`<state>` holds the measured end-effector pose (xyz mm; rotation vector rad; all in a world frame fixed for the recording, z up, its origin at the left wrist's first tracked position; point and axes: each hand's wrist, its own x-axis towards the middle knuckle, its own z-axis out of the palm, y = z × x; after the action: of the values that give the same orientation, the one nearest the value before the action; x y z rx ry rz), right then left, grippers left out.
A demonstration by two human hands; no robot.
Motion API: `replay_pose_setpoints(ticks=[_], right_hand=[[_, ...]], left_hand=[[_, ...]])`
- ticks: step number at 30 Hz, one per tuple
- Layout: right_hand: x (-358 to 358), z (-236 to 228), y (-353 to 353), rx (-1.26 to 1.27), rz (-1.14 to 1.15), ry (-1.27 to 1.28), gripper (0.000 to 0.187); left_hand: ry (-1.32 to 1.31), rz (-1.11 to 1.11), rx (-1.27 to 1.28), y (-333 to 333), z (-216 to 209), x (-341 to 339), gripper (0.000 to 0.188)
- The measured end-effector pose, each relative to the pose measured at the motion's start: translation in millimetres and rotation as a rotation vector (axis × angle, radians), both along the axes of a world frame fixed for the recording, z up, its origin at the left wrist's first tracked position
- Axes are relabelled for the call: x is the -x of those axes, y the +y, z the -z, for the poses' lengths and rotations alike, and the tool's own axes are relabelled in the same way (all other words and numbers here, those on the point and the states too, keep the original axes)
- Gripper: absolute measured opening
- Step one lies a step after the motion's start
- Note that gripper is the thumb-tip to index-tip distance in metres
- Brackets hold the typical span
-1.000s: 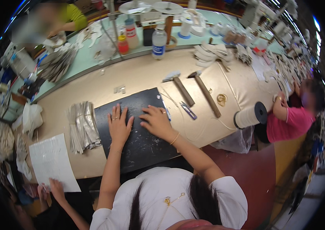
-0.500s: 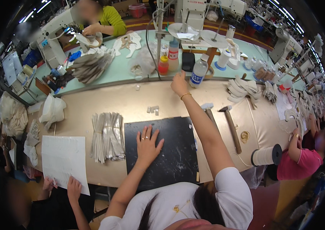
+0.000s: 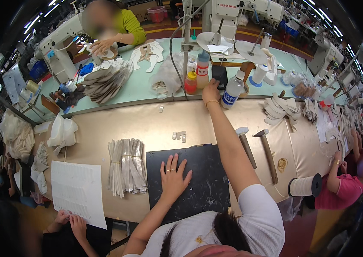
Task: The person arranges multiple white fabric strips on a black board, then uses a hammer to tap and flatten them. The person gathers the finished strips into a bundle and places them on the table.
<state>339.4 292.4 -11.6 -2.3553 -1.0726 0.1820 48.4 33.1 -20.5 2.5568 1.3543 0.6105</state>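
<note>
My left hand lies flat, fingers spread, on a scuffed black board at the table's near edge. Stretched far forward, my right hand is at the edge of the pale green table, its fingers curled together. Its fingertips are at the lower left corner of a black, phone-like slab; what they grip, if anything, is hidden. Just right of that hand stands a clear bottle with a blue label. To its left are a red squeeze bottle with a yellow cap and a taller orange-tinted bottle.
Bundled pale strips lie left of the board, small pale pieces beyond it. Two hammers and a cord spool lie right. At left, another person's hands hold a white sheet; a co-worker sits across.
My right hand has moved forward to the black slab's lower corner. My left hand stays on the board. The whole view has shifted slightly.
</note>
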Motion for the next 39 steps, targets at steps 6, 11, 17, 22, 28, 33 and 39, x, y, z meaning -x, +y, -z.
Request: replay_pose_setpoints(ticks=[6,11,17,22,28,33,39], right_hand=[[24,-2,-34,-0.47,-0.076,0.009,0.032],[123,-11,-132,-0.473,-0.549,0.188,0.04],[163,20,-204,-0.423,-0.782,0.215,0.03],[163,22,-199,-0.426,-0.716,0.264,0.029],[164,15,-200,-0.372,-0.727,0.284,0.028],[158,13,-198,-0.384,-0.67,0.481,0.028],[135,-1,-238,-0.551,-0.427,1.049,0.017]], left_hand=[[-0.003,0.002,0.0,0,-1,-1,0.048],[0.001,-0.012,-0.022,1,1,1,0.048],[0.031,0.026,0.022,1,6,3,0.053],[0.029,0.023,0.025,0,5,3,0.053],[0.021,0.012,0.013,0,4,4,0.052],[0.097,0.009,0.044,2,6,1,0.052],[0.109,0.007,-0.001,3,14,3,0.043]])
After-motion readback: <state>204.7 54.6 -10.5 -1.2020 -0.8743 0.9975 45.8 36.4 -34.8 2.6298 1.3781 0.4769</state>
